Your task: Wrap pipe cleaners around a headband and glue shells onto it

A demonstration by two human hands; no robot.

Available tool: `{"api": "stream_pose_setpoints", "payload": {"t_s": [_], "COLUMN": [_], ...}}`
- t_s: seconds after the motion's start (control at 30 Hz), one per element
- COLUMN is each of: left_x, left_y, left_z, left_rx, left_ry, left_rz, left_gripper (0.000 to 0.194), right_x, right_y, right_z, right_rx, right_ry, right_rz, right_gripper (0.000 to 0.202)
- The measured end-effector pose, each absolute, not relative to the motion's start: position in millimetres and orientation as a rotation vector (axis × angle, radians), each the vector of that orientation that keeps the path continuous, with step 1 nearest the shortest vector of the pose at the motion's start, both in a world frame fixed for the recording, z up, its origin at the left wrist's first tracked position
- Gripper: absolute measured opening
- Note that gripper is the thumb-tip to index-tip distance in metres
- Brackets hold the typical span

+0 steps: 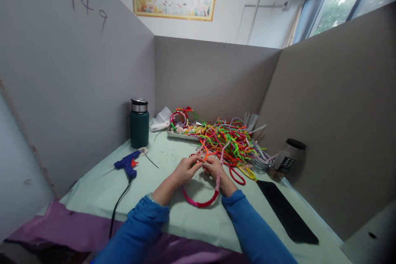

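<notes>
Spotter: Report the state of each grip.
Operator: My left hand (pixel 187 170) is clenched, with thumb and fingers pinched on the far side of the fuzzy hoop (pixel 208 204). My right hand (pixel 213 168) is clenched on it also, fingertips meeting those of the left. An orange strand (pixel 206 154) projects at the fingertips. The fingers hide the exact contact points, so I cannot tell which grip bears on the strand.
Spotter: State the position of the hoop.
Operator: Between my forearms, above the near part of the bench (pixel 182 231). The near arc is pink and red; the section beside my right wrist is paler pink.
Spotter: List the items on the left.
Operator: A blue glue gun (pixel 126 165) lies on its side, black cord (pixel 119 202) running toward me. A green bottle (pixel 139 128) stands upright beyond it.
Spotter: List the far side and the right.
Operator: Beyond my hands lies a heap of fuzzy wires (pixel 229 138) in mixed colours. A metal tray (pixel 183 136) adjoins it on the left, with small pieces and wire rings inside. Right of the heap, a clear jar (pixel 285 163) with a black lid appears tilted near the right partition (pixel 334 111). A black flat piece (pixel 287 212) lies nearer me, right of my right forearm.
</notes>
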State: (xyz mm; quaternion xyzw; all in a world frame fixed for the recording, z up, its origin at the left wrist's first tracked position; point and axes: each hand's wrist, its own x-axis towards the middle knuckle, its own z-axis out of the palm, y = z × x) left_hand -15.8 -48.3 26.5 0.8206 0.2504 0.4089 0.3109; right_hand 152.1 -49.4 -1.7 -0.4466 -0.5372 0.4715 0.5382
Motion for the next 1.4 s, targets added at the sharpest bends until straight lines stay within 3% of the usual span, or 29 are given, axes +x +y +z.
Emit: {"api": "stream_pose_setpoints", "payload": {"t_s": [0.33,0.73,1.13,1.4], "left_x": [-15.5,-16.1,-16.3,-13.8], "left_y": [-34.0,-39.5,-37.6,-40.0], "left_z": [21.5,17.3,16.0,17.7], "left_rx": [1.996,2.268,2.370,2.444], "left_ry": [1.143,1.033,1.161,0.877], "left_rz": [1.232,1.047,0.888,0.862], "left_gripper": [0.024,0.022,0.028,0.030], "right_x": [152.3,158.1,151.3,156.6], "right_y": [-52.4,-52.8,-54.6,-46.1], "right_z": [-3.7,-7.7,4.4,-1.3], "right_rx": [-0.896,-0.859,-0.879,-0.860], "right_ry": [-1.179,-1.218,-1.053,-0.935], "right_rz": [1.307,1.368,1.138,1.218], "right_gripper": [0.037,0.041,0.044,0.042]}}
